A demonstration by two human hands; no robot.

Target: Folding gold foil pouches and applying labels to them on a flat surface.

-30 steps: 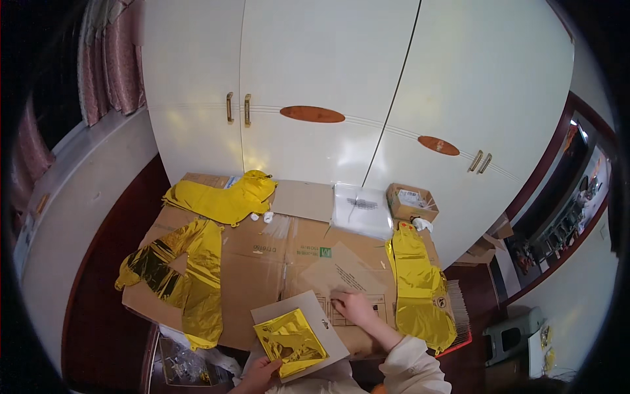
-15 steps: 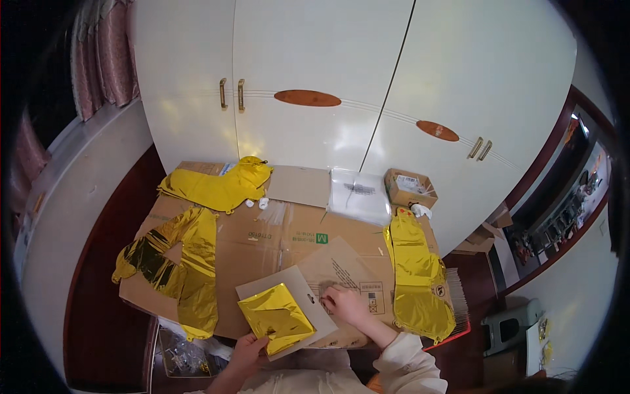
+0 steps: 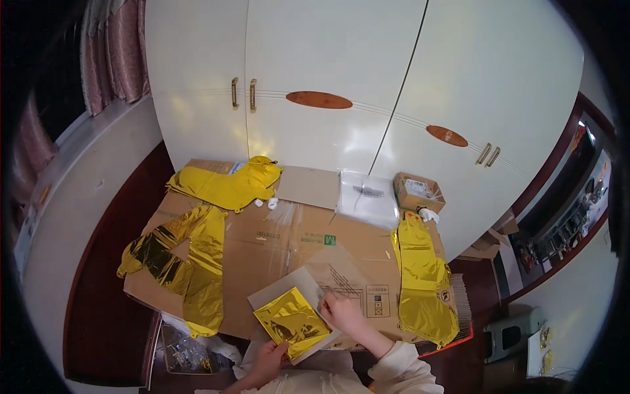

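In my left hand point(image 3: 270, 362), thumb on top, I pinch the lower edge of a folded gold foil balloon point(image 3: 292, 320) lying on a grey card point(image 3: 266, 294). My right hand point(image 3: 342, 312) is closed at the card's upper right edge, its fingertips on a clear plastic bag point(image 3: 335, 266) with printed lines. How far the bag overlaps the card is hard to see. Flat gold foil balloons lie around: one shaped like a letter A point(image 3: 205, 262) at left, one long piece point(image 3: 220, 187) at far left, and another point(image 3: 423, 282) at right.
Cardboard point(image 3: 256, 256) covers the table. At its far side are a stack of clear bags point(image 3: 367, 200) and a small cardboard box point(image 3: 419, 194). White cabinets point(image 3: 328, 46) stand behind. A bin of small items point(image 3: 187, 351) sits below left, a grey stool point(image 3: 512, 335) at right.
My right hand has shifted slightly left, closer over the card's edge. The folded foil and card stay in my left hand. The whole view has shifted a little.
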